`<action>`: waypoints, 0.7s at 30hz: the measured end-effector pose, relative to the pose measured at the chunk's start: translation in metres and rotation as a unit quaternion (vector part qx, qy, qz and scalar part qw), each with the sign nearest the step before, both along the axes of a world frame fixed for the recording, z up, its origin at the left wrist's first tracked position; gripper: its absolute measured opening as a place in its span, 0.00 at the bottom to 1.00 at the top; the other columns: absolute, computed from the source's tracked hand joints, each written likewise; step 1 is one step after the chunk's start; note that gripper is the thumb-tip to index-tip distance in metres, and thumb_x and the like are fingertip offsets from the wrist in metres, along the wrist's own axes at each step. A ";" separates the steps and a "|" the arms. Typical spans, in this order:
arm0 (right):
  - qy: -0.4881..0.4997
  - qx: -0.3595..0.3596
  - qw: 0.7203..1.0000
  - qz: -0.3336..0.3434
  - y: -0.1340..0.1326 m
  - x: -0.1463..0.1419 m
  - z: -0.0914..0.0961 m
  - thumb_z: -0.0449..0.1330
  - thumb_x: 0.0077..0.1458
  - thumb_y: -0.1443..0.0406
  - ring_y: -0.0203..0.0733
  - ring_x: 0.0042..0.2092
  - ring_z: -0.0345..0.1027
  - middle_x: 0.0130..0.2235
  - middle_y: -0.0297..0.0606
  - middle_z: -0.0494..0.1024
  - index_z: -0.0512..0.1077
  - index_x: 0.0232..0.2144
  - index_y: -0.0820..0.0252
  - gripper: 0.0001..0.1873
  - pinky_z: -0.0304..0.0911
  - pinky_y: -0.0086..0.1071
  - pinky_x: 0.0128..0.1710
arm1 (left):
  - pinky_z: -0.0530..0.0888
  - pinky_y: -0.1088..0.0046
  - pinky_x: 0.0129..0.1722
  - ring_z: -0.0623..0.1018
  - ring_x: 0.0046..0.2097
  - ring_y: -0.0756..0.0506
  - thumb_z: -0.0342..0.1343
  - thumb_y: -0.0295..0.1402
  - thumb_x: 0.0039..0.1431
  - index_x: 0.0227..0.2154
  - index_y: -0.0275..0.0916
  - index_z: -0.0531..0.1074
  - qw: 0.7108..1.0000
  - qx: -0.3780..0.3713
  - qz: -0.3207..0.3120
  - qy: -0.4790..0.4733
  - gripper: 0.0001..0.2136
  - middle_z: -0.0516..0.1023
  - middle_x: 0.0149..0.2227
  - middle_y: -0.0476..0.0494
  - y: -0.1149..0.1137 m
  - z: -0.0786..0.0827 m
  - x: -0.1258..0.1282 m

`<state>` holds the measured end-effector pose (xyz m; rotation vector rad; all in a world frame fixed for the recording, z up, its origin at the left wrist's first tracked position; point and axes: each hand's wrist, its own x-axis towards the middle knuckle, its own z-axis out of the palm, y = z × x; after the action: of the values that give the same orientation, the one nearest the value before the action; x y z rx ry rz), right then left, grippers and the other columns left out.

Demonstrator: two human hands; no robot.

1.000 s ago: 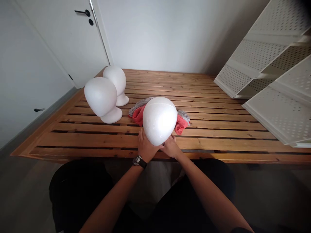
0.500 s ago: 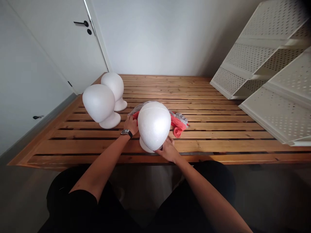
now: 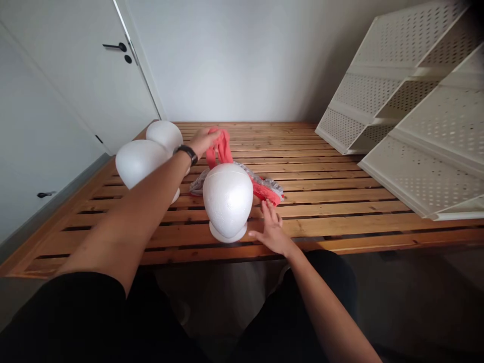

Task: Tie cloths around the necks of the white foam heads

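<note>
A white foam mannequin head point(image 3: 228, 201) stands upright on its base near the front edge of the slatted wooden bench. My left hand point(image 3: 206, 141) is behind and left of it, closed on a red cloth point(image 3: 225, 146) whose upper part hangs from the fingers. Behind the foam head, more red cloth point(image 3: 266, 192) lies on the slats with a crumpled grey, shiny material point(image 3: 245, 171); the foam head hides part of this heap. My right hand point(image 3: 273, 229), fingers spread, is right of the foam head, its fingertips by the red cloth's right end.
Two more white foam heads point(image 3: 141, 159) stand at the left, partly behind my left forearm. White perforated metal racks point(image 3: 397, 101) rest on the right side of the wooden bench point(image 3: 325, 214). A wall and a door point(image 3: 68, 65) with a black handle rise behind.
My left hand has moved up and away, lifting part of the red cloth. My right hand has let go of the foam head's base and opened beside it.
</note>
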<state>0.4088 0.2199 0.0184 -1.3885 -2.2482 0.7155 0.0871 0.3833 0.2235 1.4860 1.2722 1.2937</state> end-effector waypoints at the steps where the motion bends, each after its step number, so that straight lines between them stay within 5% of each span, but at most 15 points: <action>1: 0.035 0.027 0.999 -0.027 0.002 0.010 0.008 0.63 0.62 0.40 0.60 0.80 0.30 0.80 0.54 0.34 0.31 0.79 0.51 0.62 0.34 0.64 0.75 | 0.67 0.74 0.29 0.66 0.24 0.52 0.64 0.40 0.65 0.35 0.36 0.75 0.999 0.009 -0.045 -0.010 0.11 0.72 0.24 0.51 0.003 0.024 0.012; 4: 0.138 0.148 0.975 -0.088 0.020 0.035 0.042 0.61 0.64 0.41 0.60 0.78 0.43 0.76 0.57 0.50 0.46 0.77 0.54 0.52 0.44 0.62 0.75 | 0.62 0.75 0.27 0.61 0.23 0.54 0.64 0.30 0.64 0.34 0.37 0.73 0.989 0.020 -0.140 0.046 0.06 0.65 0.20 0.56 0.001 0.096 0.056; 7: 0.198 0.261 0.939 -0.103 0.059 0.041 0.101 0.64 0.61 0.40 0.60 0.76 0.50 0.73 0.56 0.57 0.49 0.76 0.54 0.53 0.48 0.63 0.74 | 0.56 0.75 0.24 0.60 0.22 0.55 0.59 0.20 0.62 0.32 0.38 0.71 0.969 0.069 -0.194 0.137 0.07 0.63 0.21 0.56 -0.012 0.157 0.105; 10: 0.251 0.311 0.914 -0.066 0.106 0.031 0.171 0.67 0.57 0.38 0.60 0.74 0.54 0.74 0.52 0.55 0.42 0.77 0.47 0.59 0.57 0.64 0.70 | 0.50 0.76 0.25 0.56 0.21 0.58 0.57 0.21 0.64 0.30 0.39 0.67 0.938 0.102 -0.265 0.201 0.09 0.59 0.22 0.57 -0.036 0.201 0.147; 12: 0.268 0.307 0.913 -0.026 0.129 0.019 0.211 0.68 0.55 0.37 0.60 0.70 0.62 0.69 0.51 0.64 0.47 0.76 0.48 0.58 0.65 0.63 0.65 | 0.48 0.77 0.25 0.53 0.20 0.60 0.55 0.25 0.66 0.29 0.40 0.64 0.918 0.119 -0.301 0.230 0.10 0.54 0.21 0.59 -0.054 0.221 0.165; 16: 0.359 0.133 0.920 0.082 0.137 0.004 0.253 0.70 0.52 0.37 0.48 0.40 0.75 0.39 0.40 0.78 0.71 0.57 0.57 0.42 0.76 0.42 0.38 | 0.47 0.79 0.26 0.51 0.18 0.64 0.52 0.28 0.66 0.26 0.42 0.55 0.886 0.143 -0.338 0.282 0.14 0.49 0.21 0.62 -0.078 0.248 0.174; 18: 0.362 -0.006 0.916 0.175 0.126 0.009 0.260 0.72 0.52 0.38 0.37 0.25 0.61 0.25 0.29 0.66 0.74 0.46 0.59 0.36 0.64 0.32 0.23 | 0.46 0.78 0.25 0.52 0.16 0.66 0.45 0.28 0.67 0.25 0.41 0.53 0.882 0.131 -0.346 0.292 0.13 0.48 0.21 0.62 -0.079 0.261 0.166; 21: 0.278 -0.161 0.894 0.313 0.104 0.027 0.270 0.75 0.52 0.43 0.29 0.21 0.44 0.22 0.21 0.55 0.75 0.46 0.61 0.33 0.46 0.28 0.18 | 0.42 0.81 0.25 0.56 0.13 0.66 0.29 0.26 0.67 0.25 0.35 0.58 0.901 0.047 -0.348 0.254 0.17 0.47 0.23 0.60 -0.072 0.285 0.147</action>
<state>0.4359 0.3241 0.2881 -0.4193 -2.1260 1.5272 0.2337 0.3117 0.5081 2.1729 0.8256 0.5089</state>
